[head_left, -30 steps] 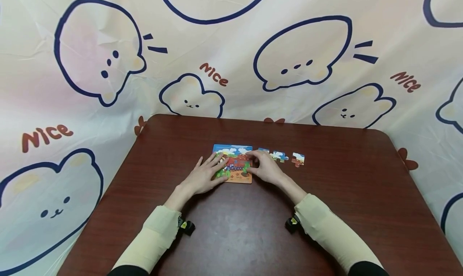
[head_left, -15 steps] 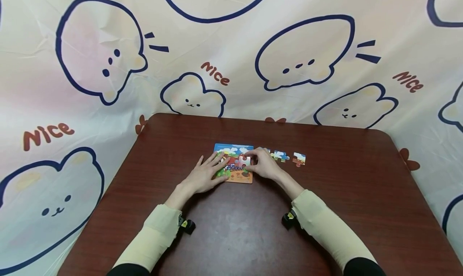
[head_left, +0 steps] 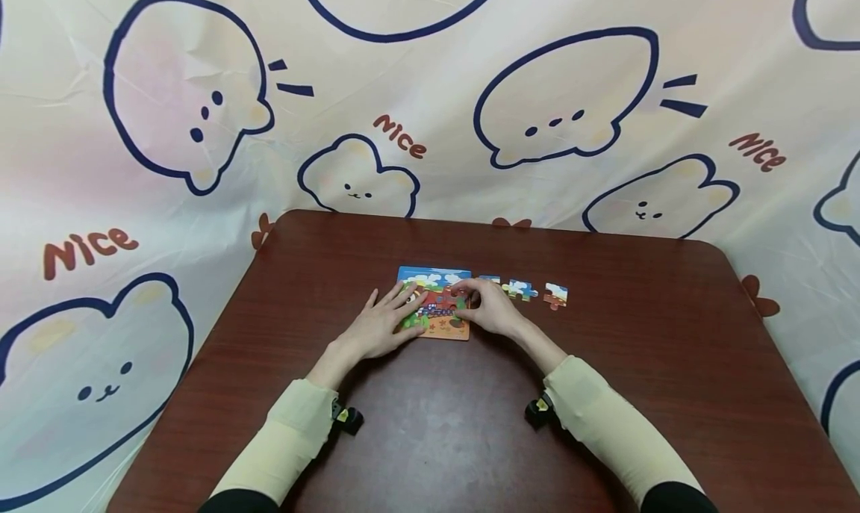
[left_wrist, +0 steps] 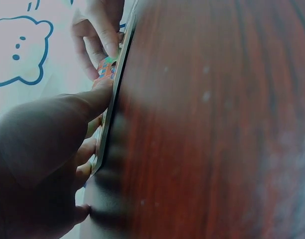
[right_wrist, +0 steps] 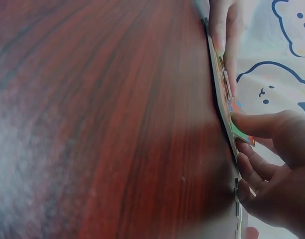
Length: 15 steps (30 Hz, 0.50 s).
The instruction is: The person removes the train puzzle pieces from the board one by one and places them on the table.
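A colourful jigsaw puzzle (head_left: 437, 272) in a thin, flat board lies on the table, blue sky at its top and orange ground at its bottom. My left hand (head_left: 378, 328) rests on its left part with the fingers spread and fairly straight. At the right side of the puzzle, my right hand (head_left: 496, 308) pinches a puzzle piece (right_wrist: 243, 135) between thumb and fingers. In the right wrist view this piece, green and red, stands tilted up from the board. My fingers hide part of it, and the left hand covers part of the picture.
Right of the board lie loose puzzle pieces: one partly behind my right hand, a blue-and-white piece (head_left: 520, 290), and a separate piece (head_left: 555, 296) farther right. The brown table (head_left: 430, 431) reaches back to a cartoon-print cloth (head_left: 443, 87).
My right hand keeps hold of the piece at the board's right side, shifting only slightly. The piece tilted and caught a pale glare half a second ago; the glare is gone. The left hand stays put.
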Each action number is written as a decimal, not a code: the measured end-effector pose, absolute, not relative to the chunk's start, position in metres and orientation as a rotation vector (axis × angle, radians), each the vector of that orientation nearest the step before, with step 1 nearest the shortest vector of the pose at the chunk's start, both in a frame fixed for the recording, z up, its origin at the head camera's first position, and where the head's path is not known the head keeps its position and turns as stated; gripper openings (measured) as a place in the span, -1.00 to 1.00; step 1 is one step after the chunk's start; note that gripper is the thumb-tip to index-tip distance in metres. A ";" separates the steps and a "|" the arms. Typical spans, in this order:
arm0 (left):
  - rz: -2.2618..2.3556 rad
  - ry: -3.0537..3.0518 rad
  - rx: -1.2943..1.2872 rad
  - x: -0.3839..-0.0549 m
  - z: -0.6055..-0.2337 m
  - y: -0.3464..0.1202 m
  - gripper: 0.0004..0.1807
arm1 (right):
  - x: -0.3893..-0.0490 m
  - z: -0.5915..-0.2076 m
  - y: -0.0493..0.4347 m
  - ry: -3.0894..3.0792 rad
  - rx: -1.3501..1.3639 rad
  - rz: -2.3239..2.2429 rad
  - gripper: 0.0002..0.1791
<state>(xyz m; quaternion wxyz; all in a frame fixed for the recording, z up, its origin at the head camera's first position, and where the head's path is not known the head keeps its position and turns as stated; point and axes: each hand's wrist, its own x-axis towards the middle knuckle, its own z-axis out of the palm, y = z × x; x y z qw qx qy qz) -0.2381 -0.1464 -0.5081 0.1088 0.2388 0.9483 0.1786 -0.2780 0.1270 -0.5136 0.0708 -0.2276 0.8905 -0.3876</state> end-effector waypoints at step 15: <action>0.533 2.789 0.701 -0.238 -0.507 -0.146 -0.20 | -0.280 -0.513 0.130 2.623 -0.734 -1.120 -0.44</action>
